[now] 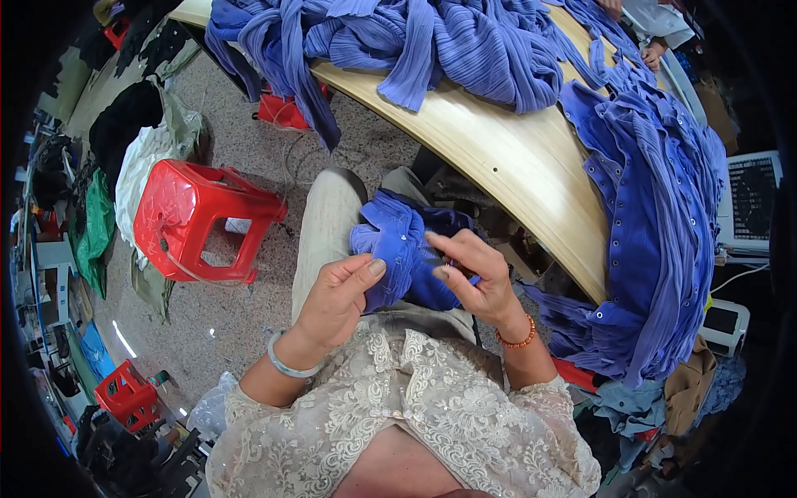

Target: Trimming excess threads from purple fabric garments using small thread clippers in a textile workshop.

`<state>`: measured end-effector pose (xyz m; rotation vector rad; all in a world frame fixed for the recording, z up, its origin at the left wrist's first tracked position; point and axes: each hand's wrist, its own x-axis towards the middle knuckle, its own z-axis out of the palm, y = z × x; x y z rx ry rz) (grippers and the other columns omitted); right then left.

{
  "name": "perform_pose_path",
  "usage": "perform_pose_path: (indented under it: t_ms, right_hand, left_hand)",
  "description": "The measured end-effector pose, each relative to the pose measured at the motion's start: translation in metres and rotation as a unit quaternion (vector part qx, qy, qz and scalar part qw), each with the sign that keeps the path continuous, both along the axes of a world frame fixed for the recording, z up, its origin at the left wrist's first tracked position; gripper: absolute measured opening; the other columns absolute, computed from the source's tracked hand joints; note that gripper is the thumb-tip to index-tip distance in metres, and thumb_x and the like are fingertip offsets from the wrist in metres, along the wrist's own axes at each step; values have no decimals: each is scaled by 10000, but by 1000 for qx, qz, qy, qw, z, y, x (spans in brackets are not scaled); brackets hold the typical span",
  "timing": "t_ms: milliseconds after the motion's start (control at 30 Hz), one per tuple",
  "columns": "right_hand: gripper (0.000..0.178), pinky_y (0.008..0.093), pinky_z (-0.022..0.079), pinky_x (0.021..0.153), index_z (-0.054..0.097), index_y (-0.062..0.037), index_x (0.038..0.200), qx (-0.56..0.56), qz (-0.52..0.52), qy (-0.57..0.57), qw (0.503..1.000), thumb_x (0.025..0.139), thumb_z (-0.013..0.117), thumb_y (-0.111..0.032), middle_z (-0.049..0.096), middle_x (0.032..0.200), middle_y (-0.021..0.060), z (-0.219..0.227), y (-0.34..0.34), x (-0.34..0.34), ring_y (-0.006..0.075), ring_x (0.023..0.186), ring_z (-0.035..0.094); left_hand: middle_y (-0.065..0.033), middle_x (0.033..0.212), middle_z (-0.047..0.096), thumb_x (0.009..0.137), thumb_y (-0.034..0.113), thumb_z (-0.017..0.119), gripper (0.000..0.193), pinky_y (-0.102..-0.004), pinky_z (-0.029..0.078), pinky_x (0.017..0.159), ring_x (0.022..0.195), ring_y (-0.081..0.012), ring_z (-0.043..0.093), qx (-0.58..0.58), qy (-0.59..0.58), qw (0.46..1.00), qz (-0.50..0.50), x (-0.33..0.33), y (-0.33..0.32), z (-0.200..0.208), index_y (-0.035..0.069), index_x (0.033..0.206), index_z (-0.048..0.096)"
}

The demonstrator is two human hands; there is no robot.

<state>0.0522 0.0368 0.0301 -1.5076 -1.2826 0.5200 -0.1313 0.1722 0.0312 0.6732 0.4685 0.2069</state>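
Observation:
A blue-violet garment (388, 249) lies bunched over my lap, with loose pale threads showing on its surface. My left hand (339, 300), a pale bangle at its wrist, pinches the garment's near left edge between thumb and fingers. On the garment's right side is my right hand (477, 278), with an orange bead bracelet. Its fingers are curled, thumb and forefinger toward the cloth. Something small and dark shows between those fingers, too hidden to name.
A curved wooden table (531, 158) arcs ahead and to the right. Ribbed blue garments (498, 58) cover its far part, and a stack with metal snaps (652, 224) hangs at its right end. A red stool (195, 220) stands left. Another person's hand (653, 55) shows at the far right.

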Motion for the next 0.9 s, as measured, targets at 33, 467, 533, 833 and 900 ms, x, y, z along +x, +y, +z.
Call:
perform_pose_path:
  t_ms: [33,467,533,833,900]
  right_hand:
    - [376,250,435,567,631,3,1158,-3,15,23,1000,784,671,-3,599,815,106,2,-2,-1,141,638,545]
    - [362,283,436,498,679,-81,1102,18,-10,-90,996,747,745,-64,593,725,76,6,8,-7,184,555,543]
    - [358,280,431,496,680,-85,1103,20,-10,-83,996,752,742,-57,590,720,75,4,7,-6,182,550,538]
    - [344,262,423,500,667,-36,1114,23,-13,-5,1000,773,709,-26,591,744,86,0,2,-9,148,574,548]
    - [336,265,422,493,673,-44,1103,19,-23,-41,999,769,714,-30,587,731,83,0,3,-10,155,561,547]
  left_hand:
    - [-131,1164,629,980,117,479,298,-341,471,956,1061,-183,611,0,1,1000,-1,1,0,1,-68,1198,562]
    - [-106,1175,617,978,113,486,317,-290,454,939,1065,-134,579,99,28,995,-22,0,-2,-12,-73,1227,546]
    - [-107,1175,618,978,113,484,318,-289,454,939,1065,-135,580,102,29,994,-22,2,-3,-11,-75,1228,545]
    - [-110,1175,617,977,109,482,321,-293,454,941,1065,-142,582,101,34,994,-20,3,-4,-12,-76,1232,542]
    - [-111,1175,617,977,109,482,321,-294,453,943,1065,-142,581,99,36,994,-20,3,-5,-12,-76,1232,542]
